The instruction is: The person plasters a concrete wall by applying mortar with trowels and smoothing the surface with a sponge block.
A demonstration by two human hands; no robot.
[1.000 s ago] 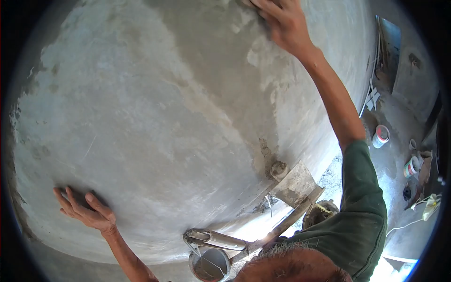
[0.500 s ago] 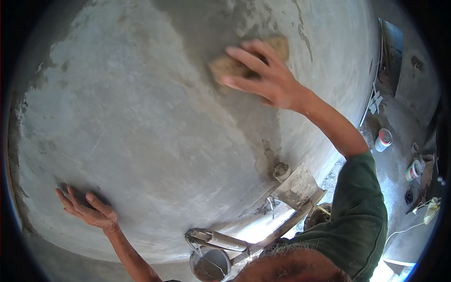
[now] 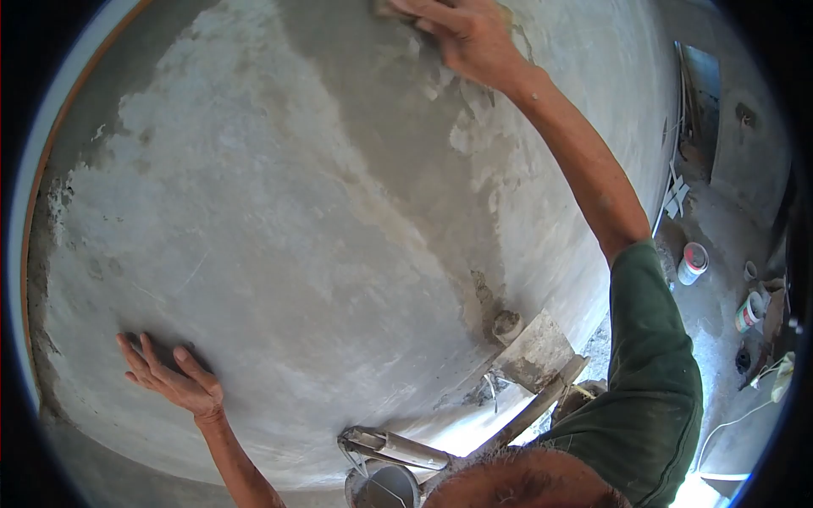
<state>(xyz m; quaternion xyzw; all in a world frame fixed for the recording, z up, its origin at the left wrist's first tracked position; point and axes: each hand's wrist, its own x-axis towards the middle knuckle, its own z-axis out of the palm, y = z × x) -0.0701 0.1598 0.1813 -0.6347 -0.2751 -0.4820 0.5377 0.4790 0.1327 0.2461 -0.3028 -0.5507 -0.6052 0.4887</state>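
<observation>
My right hand (image 3: pixel 474 38) is closed around a yellowish-brown sponge (image 3: pixel 388 10) and presses it to the grey plastered wall (image 3: pixel 254 254) at the top of the view. Much of the sponge is covered by the fingers or cut off by the upper edge. Below it, a darker damp band (image 3: pixel 398 127) runs down the wall. Low on the left, my left hand (image 3: pixel 174 377) rests against the same wall with fingers spread, holding nothing.
A pipe stub (image 3: pixel 508 326) sticks out of the wall beside a mortar-stained board (image 3: pixel 533 351) and a wooden plank (image 3: pixel 546 398). Near the bottom edge is a bucket (image 3: pixel 381 489). To the right, a paint bucket (image 3: pixel 693 264) and another tub (image 3: pixel 749 311) stand on the floor.
My right hand has moved up the wall with the sponge, to the upper edge of the view. The left hand stays spread on the wall; the view has shifted slightly.
</observation>
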